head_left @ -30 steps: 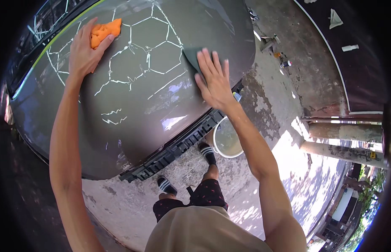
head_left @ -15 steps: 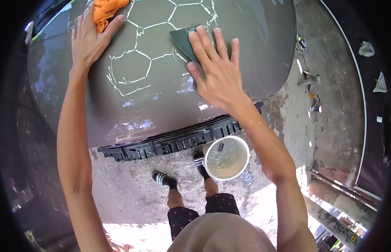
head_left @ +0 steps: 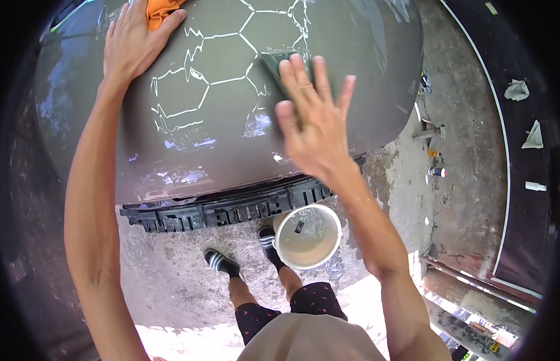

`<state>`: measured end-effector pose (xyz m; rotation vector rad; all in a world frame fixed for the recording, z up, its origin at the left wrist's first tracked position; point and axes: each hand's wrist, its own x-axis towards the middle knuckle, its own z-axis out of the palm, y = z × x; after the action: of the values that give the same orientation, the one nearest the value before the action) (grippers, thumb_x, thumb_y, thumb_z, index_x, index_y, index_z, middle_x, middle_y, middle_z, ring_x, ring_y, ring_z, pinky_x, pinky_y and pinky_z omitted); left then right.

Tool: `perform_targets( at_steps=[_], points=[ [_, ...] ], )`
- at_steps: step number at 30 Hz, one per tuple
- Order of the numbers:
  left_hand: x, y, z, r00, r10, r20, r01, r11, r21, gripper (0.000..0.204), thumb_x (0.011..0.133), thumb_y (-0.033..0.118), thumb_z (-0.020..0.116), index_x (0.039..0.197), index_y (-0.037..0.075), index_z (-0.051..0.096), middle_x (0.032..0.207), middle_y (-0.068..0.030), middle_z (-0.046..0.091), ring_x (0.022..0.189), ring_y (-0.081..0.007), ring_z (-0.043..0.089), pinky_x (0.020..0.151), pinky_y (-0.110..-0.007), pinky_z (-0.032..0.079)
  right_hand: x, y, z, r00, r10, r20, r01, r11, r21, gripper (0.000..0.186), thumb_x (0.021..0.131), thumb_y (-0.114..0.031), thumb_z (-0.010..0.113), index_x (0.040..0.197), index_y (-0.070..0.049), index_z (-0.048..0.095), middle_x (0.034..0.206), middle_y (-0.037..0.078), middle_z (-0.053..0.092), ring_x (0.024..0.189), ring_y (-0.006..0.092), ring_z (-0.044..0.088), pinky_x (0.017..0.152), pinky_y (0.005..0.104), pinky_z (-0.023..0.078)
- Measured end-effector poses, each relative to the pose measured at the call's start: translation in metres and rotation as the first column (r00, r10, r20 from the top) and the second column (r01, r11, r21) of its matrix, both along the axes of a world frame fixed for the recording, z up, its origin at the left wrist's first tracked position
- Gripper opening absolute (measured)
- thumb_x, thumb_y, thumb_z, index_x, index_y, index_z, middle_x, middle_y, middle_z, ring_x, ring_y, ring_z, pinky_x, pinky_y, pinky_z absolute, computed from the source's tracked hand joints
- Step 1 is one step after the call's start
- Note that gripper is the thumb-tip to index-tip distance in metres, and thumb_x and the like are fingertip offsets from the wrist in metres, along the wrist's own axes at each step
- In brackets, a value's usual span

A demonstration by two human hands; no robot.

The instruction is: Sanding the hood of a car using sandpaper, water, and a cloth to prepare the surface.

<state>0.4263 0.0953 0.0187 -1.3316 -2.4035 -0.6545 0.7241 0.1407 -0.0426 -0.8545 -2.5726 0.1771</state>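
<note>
Both my hands are on a glossy grey-brown car panel (head_left: 364, 78) crossed by white honeycomb-shaped lines. At the upper left, my left hand (head_left: 128, 45) grips a bunched orange cloth (head_left: 161, 10), partly cut off by the frame's top. My right hand (head_left: 316, 126), slightly blurred, lies with fingers spread over a dark green pad or sheet (head_left: 272, 63) on the panel, right of the lines. Its fingertips are on the pad, which they partly hide.
A black slotted plastic strip (head_left: 225, 209) runs along the panel's lower edge. A white bucket (head_left: 313, 243) holding cloudy liquid stands beside my feet (head_left: 219, 262). Small bottles (head_left: 437, 172) lie on the concrete at right, beside a dark sheet (head_left: 520, 228) with white scraps and a pipe (head_left: 466, 325).
My view has shifted. Since half a second ago, my right hand and the green pad have slid a little toward the panel's near edge. My left hand stays with the orange cloth.
</note>
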Motion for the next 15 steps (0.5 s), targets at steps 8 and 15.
perform_targets(
  at_steps=[8, 15],
  points=[
    [0.003, 0.000, 0.004, 0.997, -0.071, 0.023, 0.070, 0.997, 0.039, 0.085, 0.088, 0.048, 0.069, 0.153, 0.001, 0.039, 0.154, -0.0230, 0.046, 0.147, -0.0378, 0.037, 0.122, -0.047, 0.026, 0.000, -0.007, -0.007, 0.999, 0.019, -0.042, -0.019, 1.000, 0.004, 0.062, 0.108, -0.042, 0.033, 0.161, -0.011, 0.032, 0.167, 0.010, 0.032, 0.155, 0.0383, 0.022, 0.120, 0.0683, -0.004],
    [0.010, 0.000, 0.008, 0.992, -0.052, 0.113, 0.043, 0.996, 0.080, 0.089, 0.087, 0.049, 0.069, 0.155, 0.002, 0.037, 0.154, -0.0230, 0.045, 0.146, -0.0393, 0.038, 0.122, -0.047, 0.026, 0.009, -0.011, -0.012, 1.000, 0.022, -0.003, -0.022, 1.000, 0.011, 0.064, 0.106, -0.038, 0.040, 0.163, -0.011, 0.027, 0.168, 0.011, 0.029, 0.155, 0.0368, 0.024, 0.120, 0.0683, 0.000]
  ],
)
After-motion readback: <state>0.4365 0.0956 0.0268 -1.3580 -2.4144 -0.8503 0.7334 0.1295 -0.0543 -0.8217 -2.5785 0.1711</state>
